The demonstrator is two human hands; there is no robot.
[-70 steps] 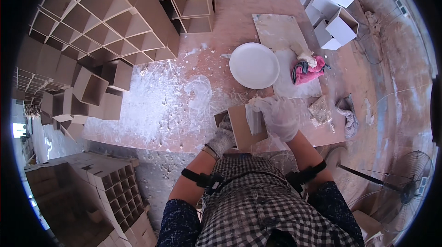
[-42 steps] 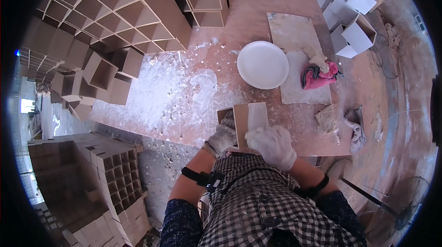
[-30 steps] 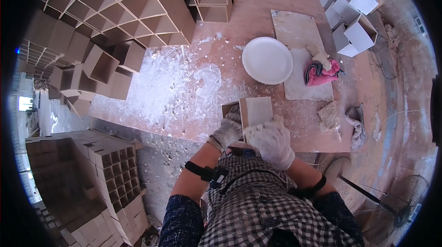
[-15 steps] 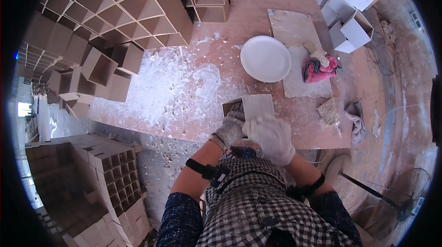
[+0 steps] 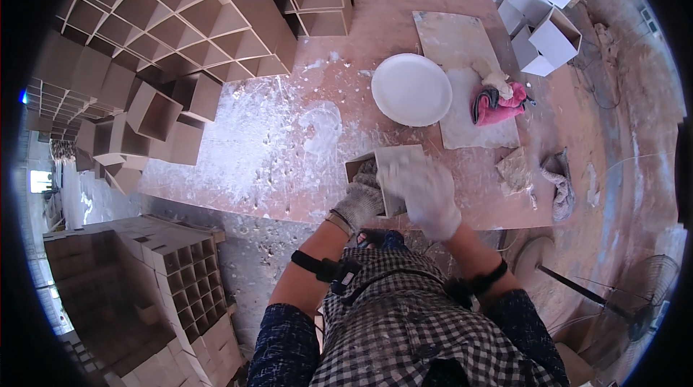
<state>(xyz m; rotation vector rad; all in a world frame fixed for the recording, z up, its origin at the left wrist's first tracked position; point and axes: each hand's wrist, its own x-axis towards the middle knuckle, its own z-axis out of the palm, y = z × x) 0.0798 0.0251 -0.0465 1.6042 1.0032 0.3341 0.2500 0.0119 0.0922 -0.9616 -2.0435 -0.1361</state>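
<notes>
In front of me, near the table's front edge, is a small open-ended box (image 5: 393,204) with a white face and a brown inside. My left hand (image 5: 359,203), in a dusty knit glove, reaches its fingers into the open end and grips the box wall. Across the white face lies my gloved right hand (image 5: 427,198), fingers stretched out and blurred by motion; it covers much of that face. A round white plate-like dish (image 5: 412,89) sits just beyond the box.
Brown box stacks (image 5: 155,112) crowd the table's left; white boxes (image 5: 548,44) stand far right. A pale board (image 5: 451,37) bears a pink cloth (image 5: 498,107). A grey rag (image 5: 559,188) lies at the right edge, near a standing fan (image 5: 646,300). White residue (image 5: 245,141) coats the tabletop.
My right hand has slid up the white face of the box. The box has shifted slightly left, and my left hand keeps its grip.
</notes>
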